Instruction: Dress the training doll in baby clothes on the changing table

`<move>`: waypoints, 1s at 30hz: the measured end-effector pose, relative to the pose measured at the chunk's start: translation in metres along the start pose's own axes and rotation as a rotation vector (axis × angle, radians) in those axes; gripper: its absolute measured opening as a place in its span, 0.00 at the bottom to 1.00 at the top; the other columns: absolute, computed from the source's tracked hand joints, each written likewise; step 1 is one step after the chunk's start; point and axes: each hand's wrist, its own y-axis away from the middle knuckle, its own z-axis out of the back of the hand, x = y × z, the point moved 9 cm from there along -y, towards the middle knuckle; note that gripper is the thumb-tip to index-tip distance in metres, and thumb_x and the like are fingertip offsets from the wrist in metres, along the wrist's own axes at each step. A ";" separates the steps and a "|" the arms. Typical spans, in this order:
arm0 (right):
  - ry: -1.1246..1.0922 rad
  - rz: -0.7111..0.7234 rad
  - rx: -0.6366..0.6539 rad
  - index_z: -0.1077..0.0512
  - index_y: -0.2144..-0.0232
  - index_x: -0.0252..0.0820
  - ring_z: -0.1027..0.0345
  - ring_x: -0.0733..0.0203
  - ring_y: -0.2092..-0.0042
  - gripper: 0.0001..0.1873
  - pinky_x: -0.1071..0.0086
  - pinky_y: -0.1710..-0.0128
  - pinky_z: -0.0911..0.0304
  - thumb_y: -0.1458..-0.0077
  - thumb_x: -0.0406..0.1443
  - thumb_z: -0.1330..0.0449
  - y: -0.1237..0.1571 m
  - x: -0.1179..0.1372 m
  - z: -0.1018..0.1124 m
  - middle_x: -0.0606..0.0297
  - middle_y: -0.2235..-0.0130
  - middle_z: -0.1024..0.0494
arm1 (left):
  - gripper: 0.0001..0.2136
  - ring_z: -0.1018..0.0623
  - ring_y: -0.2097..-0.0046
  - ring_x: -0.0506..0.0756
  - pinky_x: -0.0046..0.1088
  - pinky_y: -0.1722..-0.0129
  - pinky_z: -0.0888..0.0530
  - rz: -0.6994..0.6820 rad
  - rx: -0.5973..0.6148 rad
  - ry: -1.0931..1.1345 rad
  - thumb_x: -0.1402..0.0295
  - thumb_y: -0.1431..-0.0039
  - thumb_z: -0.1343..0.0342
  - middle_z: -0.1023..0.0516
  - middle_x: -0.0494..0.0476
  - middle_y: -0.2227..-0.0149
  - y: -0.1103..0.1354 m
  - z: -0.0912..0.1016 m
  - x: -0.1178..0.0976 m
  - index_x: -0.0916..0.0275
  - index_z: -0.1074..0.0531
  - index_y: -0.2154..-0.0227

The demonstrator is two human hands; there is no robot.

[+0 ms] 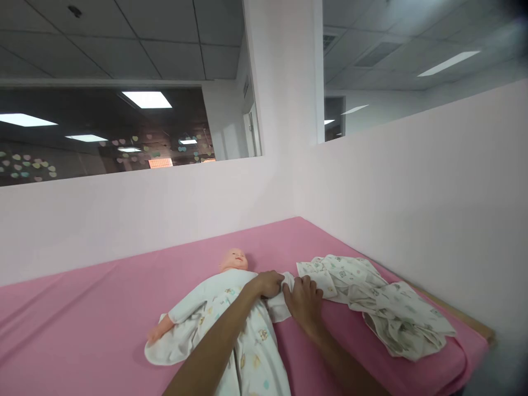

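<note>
A baby doll (234, 259) lies on its back, dressed in white baby clothes with a small coloured print (258, 335). At the doll's arm on the right side of the picture, my left hand (270, 284) is closed on the white sleeve (287, 281). My right hand (304, 300) grips the end of the same sleeve, fingers curled over the cloth. The doll's hand on that side is hidden by the cloth and my fingers. Its other hand (159, 330) shows bare out of its sleeve, resting over a white flap of cloth.
The pink-covered table (103, 308) stands against white walls (412, 192) that meet in a corner. Right of my hands lie crumpled white printed baby clothes (396, 308), close to the table's right edge. Windows (124, 126) sit above the walls.
</note>
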 end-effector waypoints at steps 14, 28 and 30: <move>-0.013 -0.077 0.042 0.27 0.59 0.33 0.36 0.38 0.52 0.28 0.48 0.57 0.43 0.41 0.51 0.53 -0.010 0.007 -0.014 0.43 0.56 0.27 | 0.16 0.25 0.63 0.52 0.26 0.64 0.30 0.080 -0.151 0.135 0.79 0.48 0.57 0.22 0.54 0.65 -0.014 0.002 0.016 0.63 0.26 0.63; 0.042 -0.008 0.065 0.30 0.55 0.43 0.32 0.47 0.59 0.17 0.63 0.64 0.42 0.38 0.37 0.56 -0.006 -0.004 -0.003 0.51 0.60 0.30 | 0.17 0.22 0.56 0.64 0.40 0.59 0.28 0.043 -0.013 -0.051 0.67 0.51 0.47 0.21 0.62 0.56 -0.004 -0.008 -0.010 0.58 0.25 0.56; -0.020 -0.029 0.092 0.30 0.56 0.42 0.32 0.47 0.58 0.18 0.63 0.65 0.42 0.39 0.37 0.57 -0.009 -0.010 -0.005 0.51 0.60 0.30 | 0.16 0.23 0.55 0.64 0.40 0.58 0.28 0.028 -0.034 -0.072 0.66 0.50 0.48 0.21 0.62 0.55 -0.003 -0.006 -0.014 0.58 0.25 0.57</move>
